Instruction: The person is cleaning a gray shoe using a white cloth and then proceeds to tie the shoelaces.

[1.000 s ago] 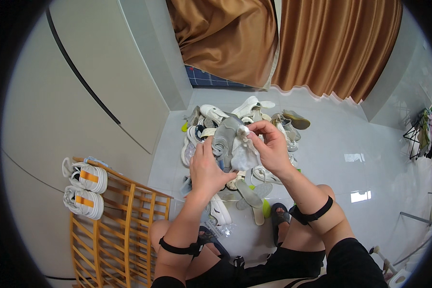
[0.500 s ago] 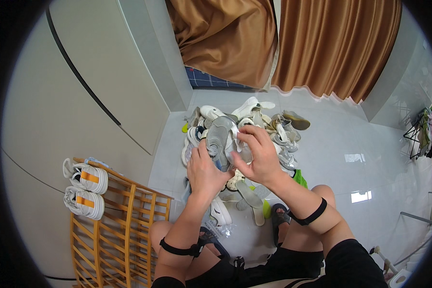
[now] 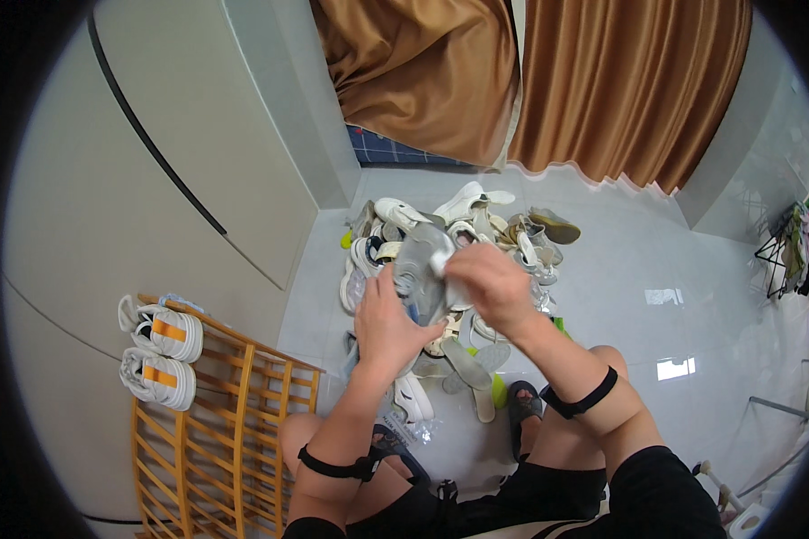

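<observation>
Person is sitting on the floor (image 3: 620, 269), knees up, w/ both hands raised over a shoe pile (image 3: 458, 260). Left hand (image 3: 388, 322) is gripping a grey shoe (image 3: 420, 265) from below, fingers wrapped round its lower part, sole side facing up toward the camera. Right hand (image 3: 493, 286) is pinching a small white cloth or wipe (image 3: 440, 262) against the grey shoe's upper edge; can't tell exactly what the white bit is. The grey shoe is being held in the air, just above the middle of the pile, approx. centre frame. Pile is lying on the pale floor btwn the person's feet and the brown curtains (image 3: 548, 81). At left, a wooden rack (image 3: 220, 422) is carrying a pair of white sneakers w/ orange stripes (image 3: 160, 352), well apart from the hands.
</observation>
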Tool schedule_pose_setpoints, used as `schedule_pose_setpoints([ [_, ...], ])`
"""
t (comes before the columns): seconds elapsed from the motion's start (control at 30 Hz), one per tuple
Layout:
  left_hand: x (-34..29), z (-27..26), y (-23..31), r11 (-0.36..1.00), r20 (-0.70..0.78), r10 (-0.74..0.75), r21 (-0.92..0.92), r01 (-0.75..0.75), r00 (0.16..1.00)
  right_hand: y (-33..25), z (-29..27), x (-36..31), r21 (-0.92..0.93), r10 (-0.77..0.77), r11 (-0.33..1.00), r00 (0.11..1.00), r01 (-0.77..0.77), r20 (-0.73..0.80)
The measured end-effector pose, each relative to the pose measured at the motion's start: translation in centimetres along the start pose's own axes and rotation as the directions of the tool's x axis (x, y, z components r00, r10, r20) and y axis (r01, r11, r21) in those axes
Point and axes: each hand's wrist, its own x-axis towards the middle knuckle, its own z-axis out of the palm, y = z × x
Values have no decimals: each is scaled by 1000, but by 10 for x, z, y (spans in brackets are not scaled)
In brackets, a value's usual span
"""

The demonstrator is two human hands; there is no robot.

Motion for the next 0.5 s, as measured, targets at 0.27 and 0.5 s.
schedule_pose_setpoints([
  [0.27,4,-8,2,995,-76,77,73,-71,994,-3,11,-5,-24,-74,997,997,74,-32],
  [0.5,1,10,8,996,-54,48,-76,-52,997,-16,17,4,-32,212,975,962,-221,-169],
])
